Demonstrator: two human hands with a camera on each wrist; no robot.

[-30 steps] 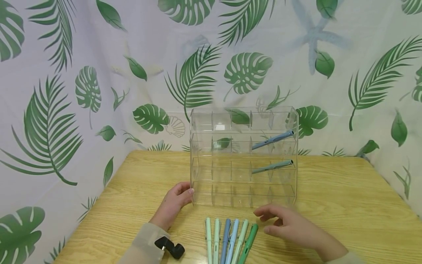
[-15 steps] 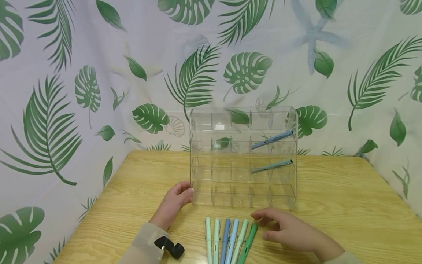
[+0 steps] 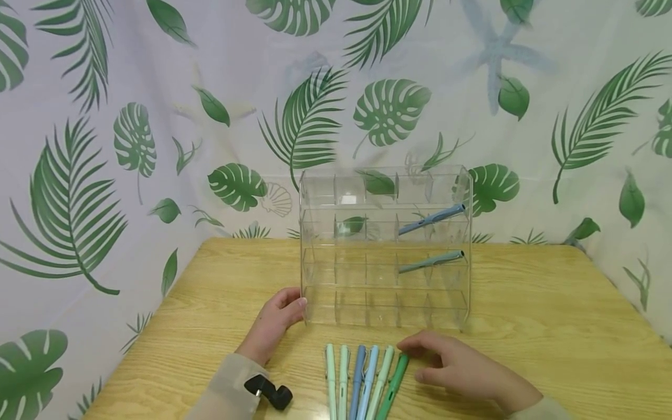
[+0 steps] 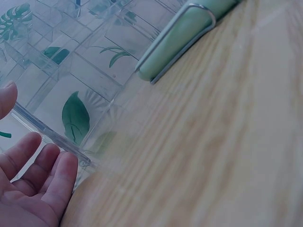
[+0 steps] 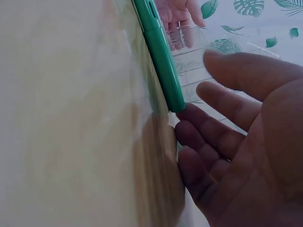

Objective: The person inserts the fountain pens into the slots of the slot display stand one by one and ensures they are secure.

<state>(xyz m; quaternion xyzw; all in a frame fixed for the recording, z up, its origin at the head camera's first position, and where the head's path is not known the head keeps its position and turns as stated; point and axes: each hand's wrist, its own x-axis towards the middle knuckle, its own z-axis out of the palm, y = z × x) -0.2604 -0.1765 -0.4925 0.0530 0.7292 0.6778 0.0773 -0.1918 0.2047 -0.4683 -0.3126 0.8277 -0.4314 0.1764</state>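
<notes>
A clear acrylic pen rack (image 3: 381, 245) stands upright on the table. My left hand (image 3: 275, 324) holds its left side edge, thumb in front and fingers behind the panel. Below the rack lies a row of pens: a dark green pen (image 3: 392, 389) at the right end, then a light green pen (image 3: 385, 373), a light blue pen (image 3: 370, 379), a blue pen (image 3: 359, 379) and two more light green ones. My right hand (image 3: 451, 367) is at the dark green pen's upper end, its fingertips right by the tip and its thumb apart; nothing is gripped.
In the rack's right half, a blue pen (image 3: 433, 219) and a grey-green pen (image 3: 432, 262) lie slanted on separate tiers. A black wrist mount (image 3: 270, 392) sits on the left sleeve. Behind the wooden table (image 3: 535, 303) hangs a leaf-printed curtain (image 3: 399, 52).
My right hand has shifted a little left, its fingertips now over the dark green pen's upper end. The left hand stays on the rack, and the pens have not moved on the table.
</notes>
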